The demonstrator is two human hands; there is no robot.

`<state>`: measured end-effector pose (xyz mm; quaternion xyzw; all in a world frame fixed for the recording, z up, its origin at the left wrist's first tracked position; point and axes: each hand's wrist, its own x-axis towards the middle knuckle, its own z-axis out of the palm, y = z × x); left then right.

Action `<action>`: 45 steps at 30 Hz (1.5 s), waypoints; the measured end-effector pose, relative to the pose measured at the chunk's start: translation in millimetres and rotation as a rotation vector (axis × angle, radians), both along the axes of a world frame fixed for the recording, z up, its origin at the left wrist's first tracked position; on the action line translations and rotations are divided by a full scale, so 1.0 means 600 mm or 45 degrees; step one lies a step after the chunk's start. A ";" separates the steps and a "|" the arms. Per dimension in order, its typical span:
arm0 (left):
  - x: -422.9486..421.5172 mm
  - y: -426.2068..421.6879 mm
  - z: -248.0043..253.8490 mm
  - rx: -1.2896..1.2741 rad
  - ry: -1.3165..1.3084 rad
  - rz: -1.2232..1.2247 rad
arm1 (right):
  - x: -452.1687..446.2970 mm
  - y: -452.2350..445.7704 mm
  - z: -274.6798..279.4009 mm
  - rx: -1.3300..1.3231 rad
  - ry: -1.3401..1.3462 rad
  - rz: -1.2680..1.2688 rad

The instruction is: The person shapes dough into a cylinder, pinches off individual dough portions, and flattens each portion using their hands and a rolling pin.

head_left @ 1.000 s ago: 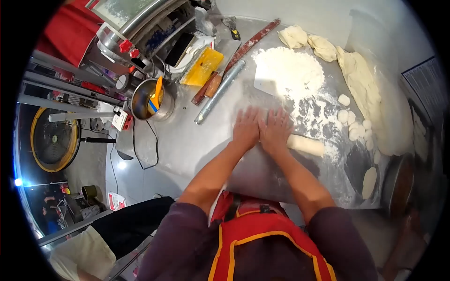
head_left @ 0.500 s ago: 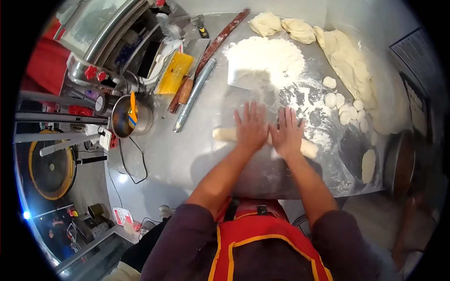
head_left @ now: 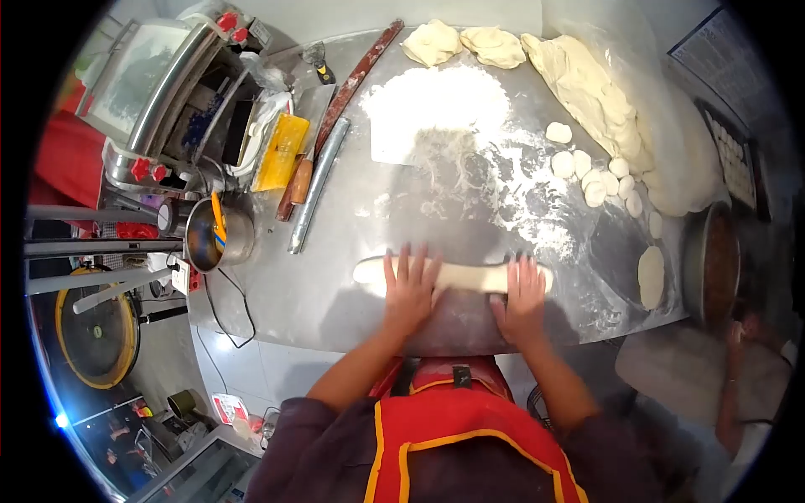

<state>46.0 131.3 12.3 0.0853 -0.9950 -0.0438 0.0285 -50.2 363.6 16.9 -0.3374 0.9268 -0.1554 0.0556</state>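
A pale log of dough [head_left: 471,277] lies crosswise on the steel table near its front edge. My left hand [head_left: 411,289] rests on the log's left part, fingers stretched out and spread. On its right part lies my right hand [head_left: 521,298], palm down with fingers extended. The middle of the log shows bare between the two hands, and both ends stick out past them. Beyond the hands is a wide patch of white flour [head_left: 444,101], with a white scraper [head_left: 390,144] lying at its left edge.
Small dough pieces [head_left: 595,189] and a large dough mass [head_left: 587,96] lie at the right. A metal pipe [head_left: 319,186], a red stick [head_left: 360,75] and a yellow scraper [head_left: 282,152] lie left. A pot [head_left: 243,236] stands at the left edge. A co-worker's arm [head_left: 731,377] reaches toward a round pan [head_left: 694,268].
My hands have moved apart and back toward me along the dough log. The log has rolled nearer the front edge, and its middle now shows. The camera view has shifted slightly.
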 end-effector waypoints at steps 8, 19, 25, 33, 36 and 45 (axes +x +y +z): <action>-0.190 -0.077 -0.003 0.107 0.198 0.254 | -0.210 -0.100 -0.022 0.080 0.324 -0.358; 0.032 -0.026 0.015 0.099 0.001 -0.019 | 0.021 0.020 0.010 -0.004 0.036 -0.040; -0.167 -0.094 0.010 0.115 0.085 0.174 | -0.165 -0.079 -0.012 0.178 0.278 -0.295; -0.140 -0.038 0.012 0.231 0.013 -0.148 | -0.115 -0.153 0.012 0.137 0.170 0.011; -0.014 -0.010 0.022 0.204 0.055 -0.252 | -0.006 -0.073 0.028 0.139 0.088 0.145; -0.139 -0.033 0.008 0.144 0.214 0.086 | -0.080 -0.122 0.024 0.138 0.195 -0.169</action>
